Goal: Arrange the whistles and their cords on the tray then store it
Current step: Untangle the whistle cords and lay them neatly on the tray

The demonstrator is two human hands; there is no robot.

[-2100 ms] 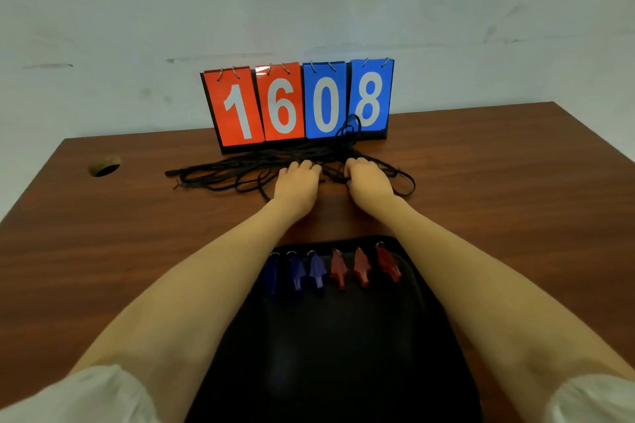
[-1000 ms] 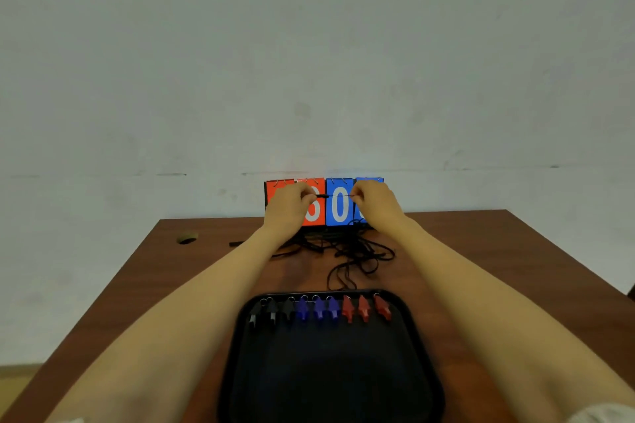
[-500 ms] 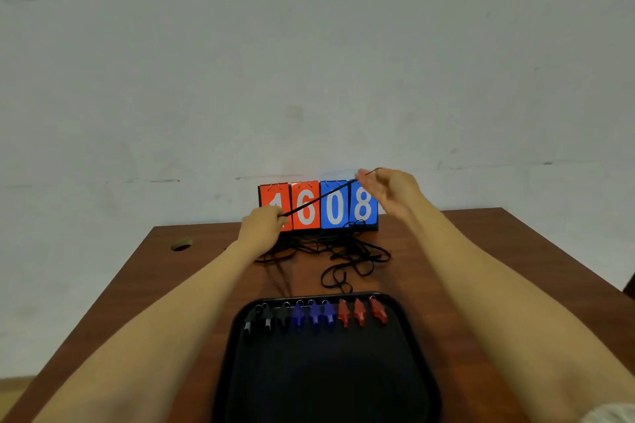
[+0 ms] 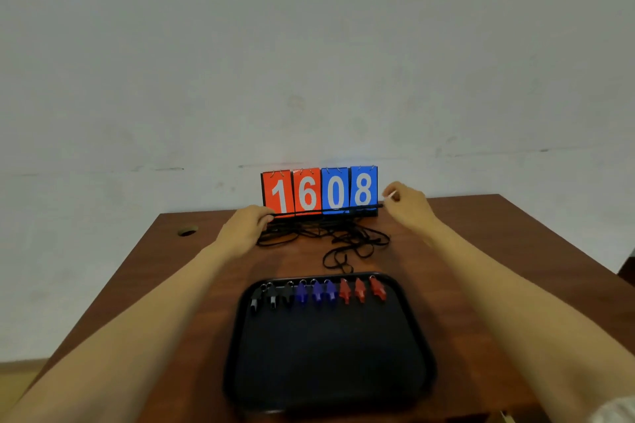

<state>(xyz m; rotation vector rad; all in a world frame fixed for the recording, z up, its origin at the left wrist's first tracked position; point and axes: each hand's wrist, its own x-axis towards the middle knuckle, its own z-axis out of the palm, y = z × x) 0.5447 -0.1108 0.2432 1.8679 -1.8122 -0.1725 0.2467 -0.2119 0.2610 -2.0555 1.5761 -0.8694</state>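
Observation:
A black tray (image 4: 330, 361) lies on the near part of the table. Along its far edge stand black whistles (image 4: 271, 297), blue whistles (image 4: 316, 292) and red whistles (image 4: 360, 289) in one row. Beyond the tray a tangle of black cords (image 4: 343, 240) lies on the wood. My left hand (image 4: 245, 225) and my right hand (image 4: 403, 204) each pinch an end of one black cord (image 4: 326, 211), stretched nearly level between them in front of the scoreboard.
A flip scoreboard (image 4: 319, 191) reading 1608 stands at the table's far edge against a pale wall. A round cable hole (image 4: 186, 232) sits at the far left of the brown table (image 4: 498, 251).
The cord went from slanting up to the right to nearly level. My right hand dropped and moved outward to the right; my left hand stayed low over the cord pile.

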